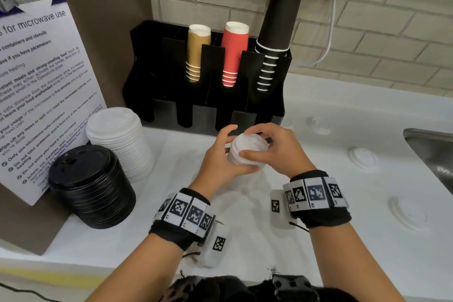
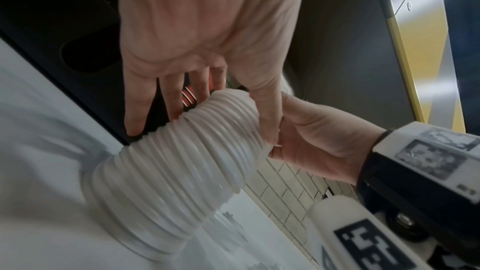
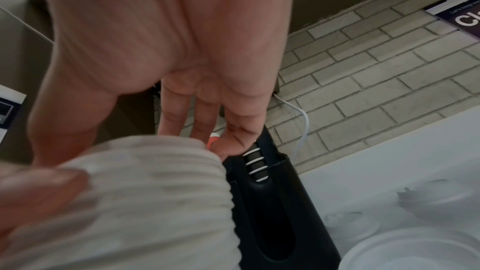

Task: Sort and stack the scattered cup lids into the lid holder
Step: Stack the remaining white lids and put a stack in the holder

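Observation:
A tall stack of small white lids point(image 1: 248, 148) stands tilted on the white counter just in front of the black lid holder point(image 1: 203, 115). My left hand point(image 1: 219, 155) wraps its left side with the thumb low on the front. From the right, my right hand point(image 1: 278, 151) curls over its top lid. The left wrist view shows the ribbed stack point(image 2: 194, 161) between my left hand point(image 2: 202, 48) and right hand point(image 2: 319, 137). The right wrist view shows my right hand point(image 3: 168, 48) over the stack point(image 3: 142, 202) next to the holder point(image 3: 272, 213). The holder's front slots look dark.
Left of my hands stand a stack of large white lids point(image 1: 120, 140) and one of black lids point(image 1: 90, 186). Loose white lids point(image 1: 362, 158) point(image 1: 409, 213) lie on the counter to the right. A steel sink point(image 1: 431, 152) is at far right. Paper cups point(image 1: 232, 54) fill the holder's back row.

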Available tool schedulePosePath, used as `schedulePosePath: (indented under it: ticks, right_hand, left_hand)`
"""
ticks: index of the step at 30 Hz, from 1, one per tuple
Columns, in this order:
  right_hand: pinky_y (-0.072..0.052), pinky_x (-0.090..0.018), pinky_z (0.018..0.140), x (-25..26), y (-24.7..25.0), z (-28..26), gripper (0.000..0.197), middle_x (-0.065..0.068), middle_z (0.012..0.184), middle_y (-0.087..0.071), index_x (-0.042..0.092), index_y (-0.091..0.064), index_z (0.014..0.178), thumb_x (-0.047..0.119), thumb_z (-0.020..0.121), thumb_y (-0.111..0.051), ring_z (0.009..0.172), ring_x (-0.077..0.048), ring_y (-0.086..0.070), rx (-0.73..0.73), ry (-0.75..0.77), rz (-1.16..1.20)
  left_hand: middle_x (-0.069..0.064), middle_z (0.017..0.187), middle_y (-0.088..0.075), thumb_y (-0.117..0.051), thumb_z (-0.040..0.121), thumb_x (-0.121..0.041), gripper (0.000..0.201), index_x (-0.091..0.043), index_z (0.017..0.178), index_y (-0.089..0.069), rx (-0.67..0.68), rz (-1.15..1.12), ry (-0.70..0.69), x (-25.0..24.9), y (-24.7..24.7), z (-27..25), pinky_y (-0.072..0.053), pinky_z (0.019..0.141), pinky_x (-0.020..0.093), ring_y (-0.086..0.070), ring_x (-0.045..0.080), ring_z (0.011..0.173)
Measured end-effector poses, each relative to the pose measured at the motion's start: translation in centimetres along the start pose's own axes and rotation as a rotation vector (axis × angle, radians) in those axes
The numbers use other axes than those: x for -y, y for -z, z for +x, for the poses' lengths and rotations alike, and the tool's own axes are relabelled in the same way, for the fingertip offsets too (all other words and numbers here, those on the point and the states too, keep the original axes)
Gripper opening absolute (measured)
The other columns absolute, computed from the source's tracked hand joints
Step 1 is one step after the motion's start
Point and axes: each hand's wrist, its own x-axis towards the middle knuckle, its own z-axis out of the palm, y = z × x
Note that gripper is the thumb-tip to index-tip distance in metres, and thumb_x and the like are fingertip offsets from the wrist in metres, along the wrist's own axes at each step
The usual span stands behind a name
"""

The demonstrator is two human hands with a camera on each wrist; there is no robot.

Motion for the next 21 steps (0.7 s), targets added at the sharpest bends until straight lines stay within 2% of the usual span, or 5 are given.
schedulePosePath:
  ticks: [4, 8, 11, 14, 21]
  right_hand:
    - [-0.048, -0.013, 0.076, -0.6, 0.6, 0.0, 0.039, 0.01, 0.106, -0.061, 0.03, -0.065, 0.103, 0.031, 0.069, -0.084, 0.096, -0.003, -0.057, 0.037, -0.01, 0.071]
    - [-0.046, -0.017, 0.077, -3.7, 2.6, 1.4, 0.01, 0.005, 0.105, -0.066, 0.023, -0.065, 0.095, 0.03, 0.09, -0.063, 0.094, -0.004, -0.061, -0.194, -0.265, 0.066]
    - [-0.038, -0.031, 0.097, -7.1, 3.2, 2.9, 0.049, -0.009, 0.135, -0.053, 0.012, -0.051, 0.131, 0.037, 0.09, -0.062, 0.124, -0.026, -0.05, 0.075, -0.569, -0.271]
    - [-0.037, -0.034, 0.102, -8.4, 2.8, 3.6, 0.086, -0.008, 0.146, -0.042, 0.019, -0.029, 0.148, 0.044, 0.078, -0.072, 0.132, -0.029, -0.043, 0.281, -0.662, -0.416]
    - [-0.042, -0.045, 0.102, -8.2, 2.5, 4.0, 0.085, -0.01, 0.14, -0.041, 0.034, -0.028, 0.146, 0.034, 0.075, -0.075, 0.13, -0.034, -0.04, 0.404, -0.573, -0.608]
  left_hand:
    - [-0.022, 0.113, -0.058, -0.09, 0.066, -0.025, 0.066, -0.039, 0.118, -0.051, 0.009, 0.009, -0.05, 0.1, 0.1, 0.1, -0.041, 0.076, 0.001, -0.051, -0.015, 0.102]
    - [-0.028, 0.114, -0.053, -0.089, 0.067, -0.024, 0.067, -0.037, 0.12, -0.05, 0.023, 0.022, -0.033, 0.3, 0.1, 0.2, -0.038, 0.074, -0.003, -0.046, -0.022, 0.1]
    - [-0.03, 0.112, -0.052, -0.089, 0.067, -0.023, 0.067, -0.039, 0.118, -0.049, 0.026, 0.026, -0.021, 0.5, 0.1, 0.3, -0.037, 0.072, -0.005, -0.044, -0.027, 0.098]
    - [-0.031, 0.111, -0.052, -0.089, 0.067, -0.024, 0.066, -0.043, 0.115, -0.048, 0.024, 0.026, -0.01, 0.4, 0.0, 0.2, -0.039, 0.072, -0.003, -0.045, -0.025, 0.098]
    - [-0.028, 0.114, -0.053, -0.089, 0.067, -0.024, 0.068, -0.037, 0.121, -0.05, 0.022, 0.032, -0.007, 0.2, 0.1, 0.0, -0.039, 0.075, 0.004, -0.047, -0.01, 0.105]
